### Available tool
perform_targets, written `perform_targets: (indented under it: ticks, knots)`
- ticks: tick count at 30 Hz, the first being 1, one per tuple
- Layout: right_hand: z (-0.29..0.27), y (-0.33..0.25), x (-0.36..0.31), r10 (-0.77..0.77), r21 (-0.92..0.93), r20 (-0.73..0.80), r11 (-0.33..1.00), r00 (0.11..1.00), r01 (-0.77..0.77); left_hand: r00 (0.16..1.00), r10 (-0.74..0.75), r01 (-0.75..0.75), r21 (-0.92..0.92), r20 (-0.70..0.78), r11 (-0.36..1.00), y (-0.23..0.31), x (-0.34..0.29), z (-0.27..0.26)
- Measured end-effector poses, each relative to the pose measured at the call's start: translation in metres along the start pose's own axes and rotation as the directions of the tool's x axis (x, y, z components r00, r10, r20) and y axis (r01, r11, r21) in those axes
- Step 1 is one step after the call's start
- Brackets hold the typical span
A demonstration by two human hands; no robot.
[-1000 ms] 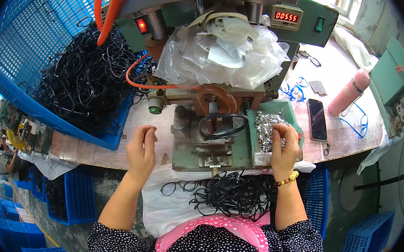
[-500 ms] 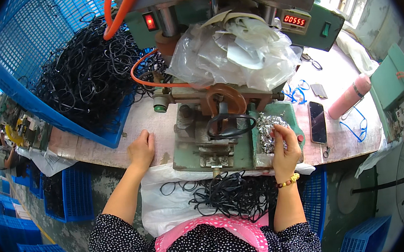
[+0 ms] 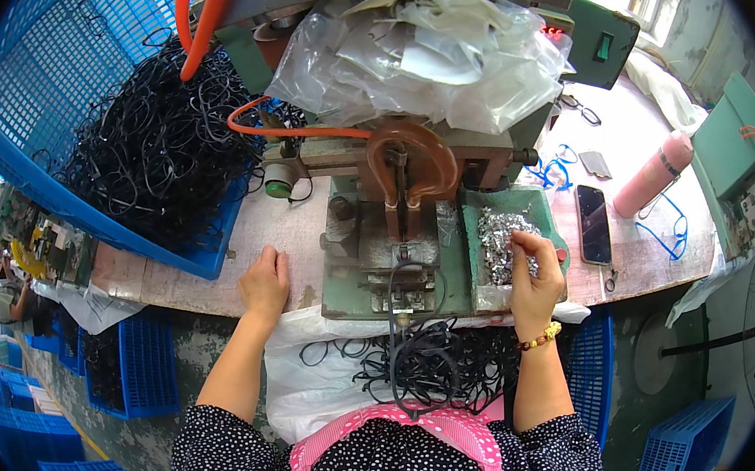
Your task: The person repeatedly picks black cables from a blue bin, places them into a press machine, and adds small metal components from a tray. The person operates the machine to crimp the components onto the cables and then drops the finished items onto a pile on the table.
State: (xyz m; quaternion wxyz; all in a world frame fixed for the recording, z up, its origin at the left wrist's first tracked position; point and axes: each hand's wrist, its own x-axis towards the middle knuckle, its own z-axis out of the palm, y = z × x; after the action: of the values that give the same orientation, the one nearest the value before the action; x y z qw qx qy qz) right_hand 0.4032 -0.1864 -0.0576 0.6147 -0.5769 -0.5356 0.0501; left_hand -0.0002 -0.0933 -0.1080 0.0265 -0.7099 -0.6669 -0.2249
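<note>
Right hand (image 3: 533, 270) is hovering over silvery metal bits (image 3: 495, 240) in the green tray (image 3: 535, 205) on the press's right side, thumb and fingertips drawn narrow; can't tell if a bit is between them. Left hand (image 3: 263, 286) is resting curled narrow on the table (image 3: 171, 280), left of the press (image 3: 340, 299), showing nothing held. Just changed: the black loop (image 3: 393, 376) is now dangling off the press's front instead of sitting by the brown ring (image 3: 377, 167), and the bag-covered part is standing higher, so the press seems to be letting that loop go. Thin, rubbery-looking black loops (image 3: 479, 367) are lying tangled in front of the press; more are heaping in the mesh-sided blue crate (image 3: 47, 114) behind left. Crinkly clear plastic (image 3: 433, 64) is covering the press's upper part; a smooth pink bottle (image 3: 654, 174) is leaning to its right.
</note>
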Motion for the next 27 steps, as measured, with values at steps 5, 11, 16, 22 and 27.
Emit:
perform_targets:
  ticks: [5,11,16,22,27]
  knots:
    - [-0.001,0.002,-0.001,-0.015,-0.038,0.031,0.999,0.999,0.016,1.0,0.012,-0.012,-0.003,-0.012,1.0,-0.001,0.0,0.002]
    - [-0.002,0.005,-0.002,-0.019,-0.046,0.047,0.999,0.999,0.022,1.0,0.02,-0.02,0.005,-0.02,1.0,-0.002,-0.001,0.002]
    - [-0.003,0.001,-0.001,-0.025,-0.073,0.048,0.997,0.999,0.028,0.999,0.031,-0.032,-0.012,-0.042,0.999,-0.001,-0.001,0.002]
    - [-0.003,-0.004,0.001,-0.025,-0.095,0.06,0.995,0.998,0.031,0.996,0.032,-0.036,-0.051,-0.081,0.998,0.0,-0.002,0.003]
    - [-0.003,-0.006,0.001,-0.025,-0.112,0.066,0.993,0.997,0.033,0.998,0.036,-0.034,0.03,-0.045,0.999,-0.004,-0.002,0.005]
